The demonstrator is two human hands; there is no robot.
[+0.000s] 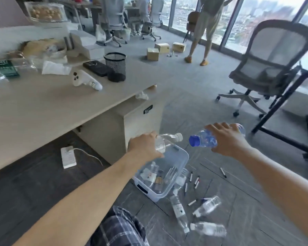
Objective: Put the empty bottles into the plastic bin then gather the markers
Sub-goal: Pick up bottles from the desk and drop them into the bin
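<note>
The plastic bin [180, 158] stands on the floor beside the desk [43, 107], directly under the person's two hands, with a few bottles already lying inside it. The left hand [146, 144] is closed around a clear bottle with a white cap [167, 139] and hangs just above the bin's far edge — it is the nearer hand, so I judge this bottle can drop in first. The right hand [226, 137] grips a bottle with a blue cap [204, 139]; this one lies about level, cap pointing left toward the bin, but it is beyond the bin's right rim and must come inward and down. Four more bottles [207, 205] lie on the floor to the right of the bin and nearer to the person. Between them and farther out — the small markers [196, 181] are scattered, not gathered yet.
</note>
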